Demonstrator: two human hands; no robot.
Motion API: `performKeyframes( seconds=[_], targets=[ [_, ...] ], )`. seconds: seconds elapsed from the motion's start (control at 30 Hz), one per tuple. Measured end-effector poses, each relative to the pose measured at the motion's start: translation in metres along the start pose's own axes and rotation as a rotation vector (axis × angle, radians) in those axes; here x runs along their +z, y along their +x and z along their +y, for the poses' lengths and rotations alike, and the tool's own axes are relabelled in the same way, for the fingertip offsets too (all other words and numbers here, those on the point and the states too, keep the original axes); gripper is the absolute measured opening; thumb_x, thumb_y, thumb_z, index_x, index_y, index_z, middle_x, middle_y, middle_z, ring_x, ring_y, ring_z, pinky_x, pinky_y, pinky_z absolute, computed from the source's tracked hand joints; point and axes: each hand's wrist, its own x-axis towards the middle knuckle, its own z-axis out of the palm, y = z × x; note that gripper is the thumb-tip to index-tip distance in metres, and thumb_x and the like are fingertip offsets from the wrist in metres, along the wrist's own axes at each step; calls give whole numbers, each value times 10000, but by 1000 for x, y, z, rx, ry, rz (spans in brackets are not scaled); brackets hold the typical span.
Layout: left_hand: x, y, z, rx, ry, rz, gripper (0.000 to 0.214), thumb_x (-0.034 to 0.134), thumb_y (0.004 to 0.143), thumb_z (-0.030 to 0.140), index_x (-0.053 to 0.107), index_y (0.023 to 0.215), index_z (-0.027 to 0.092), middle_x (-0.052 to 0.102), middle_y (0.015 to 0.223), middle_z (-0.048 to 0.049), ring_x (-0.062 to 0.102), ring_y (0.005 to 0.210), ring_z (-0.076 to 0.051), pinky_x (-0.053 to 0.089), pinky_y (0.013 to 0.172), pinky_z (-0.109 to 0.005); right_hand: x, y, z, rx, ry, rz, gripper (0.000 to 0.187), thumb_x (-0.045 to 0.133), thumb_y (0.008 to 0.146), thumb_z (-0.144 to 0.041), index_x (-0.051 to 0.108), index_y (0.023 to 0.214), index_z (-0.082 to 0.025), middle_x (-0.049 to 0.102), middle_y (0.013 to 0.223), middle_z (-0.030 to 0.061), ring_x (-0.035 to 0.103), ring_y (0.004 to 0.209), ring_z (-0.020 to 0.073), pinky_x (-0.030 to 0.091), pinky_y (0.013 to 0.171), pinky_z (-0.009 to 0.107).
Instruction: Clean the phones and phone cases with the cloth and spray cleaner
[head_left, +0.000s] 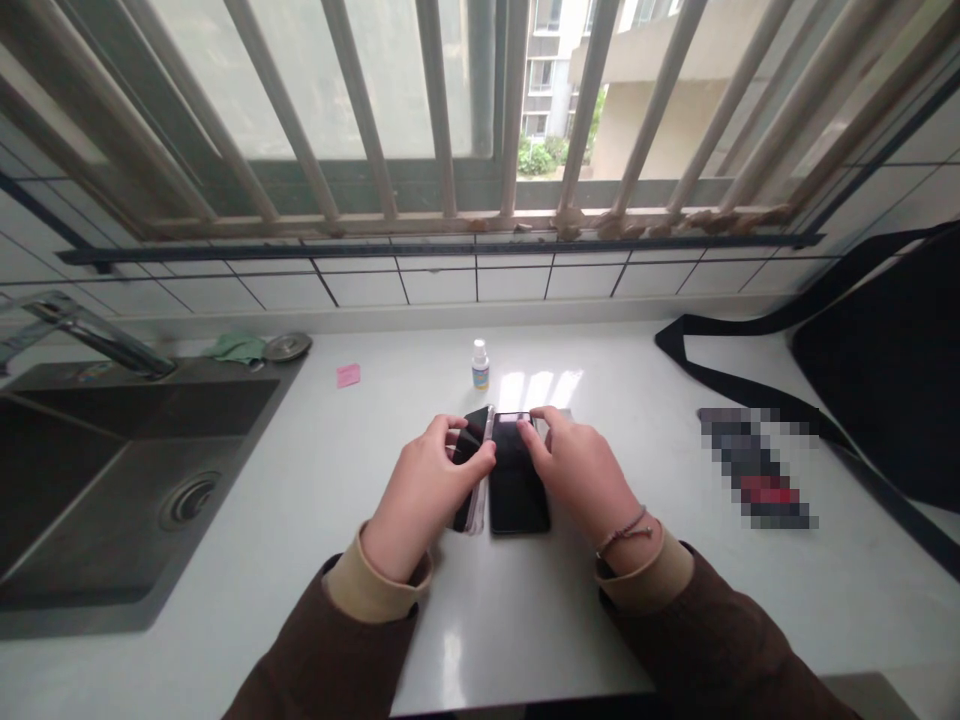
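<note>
My left hand (435,470) is closed round a phone case (477,510) with a clear rim and a dark inner face. The case is tilted up on its side, and part of it is hidden behind my fingers. Just to its right a black smartphone (519,495) lies on the white counter. My right hand (574,455) grips the phone's upper right part, thumb on the glass and index finger at the top corner. Beyond both stands a small white-capped bottle (480,367) with a coloured label.
A pink paper note (348,376) lies left of the bottle. Further left are a dark sink (247,480), a faucet (112,345), a green cloth (238,348) and a metal strainer (288,346). A black bag (885,370) with straps and a blurred-out item (750,460) lie at right.
</note>
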Motion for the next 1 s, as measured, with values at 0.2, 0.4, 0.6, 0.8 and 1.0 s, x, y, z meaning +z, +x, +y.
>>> performKeyframes(
  seconds=[0.2,0.4,0.6,0.8,1.0],
  targets=[
    [3,-7,4,225,-61,11,384,756,903,422,675,1224,227,784,1173,-93,751,1020,-267,589,905,-409,3,-3,-9,-44,744,-302,461,439,1121,-578,671,944,-221,702,676,-1,689,563,161,527,542,263],
    [5,-10,1,311,-31,38,492,827,877,529,740,1242,212,783,1209,-144,733,1114,-337,573,960,-458,10,-1,-7,51,1006,-288,560,595,982,-751,623,830,-213,691,665,15,711,592,179,589,535,277],
    [6,-7,2,169,-555,54,399,748,971,511,772,1243,220,803,1158,-134,756,1005,-270,585,804,-334,8,1,-5,112,1147,-184,483,597,1018,-665,613,831,-220,618,584,-22,586,497,143,478,483,254],
    [7,-1,1,-80,-1072,-186,414,771,956,539,801,1014,130,783,868,-85,678,709,-158,522,646,-252,10,-6,-12,125,1293,-357,466,615,1016,-652,642,882,-207,558,600,-41,488,470,114,369,437,232],
    [9,-1,-2,-116,-1147,-279,447,810,928,547,830,1020,110,793,862,-100,729,773,-201,565,701,-292,15,-6,-10,166,1298,-400,478,626,1010,-658,663,896,-195,550,614,-40,460,478,106,337,442,229]
  ],
)
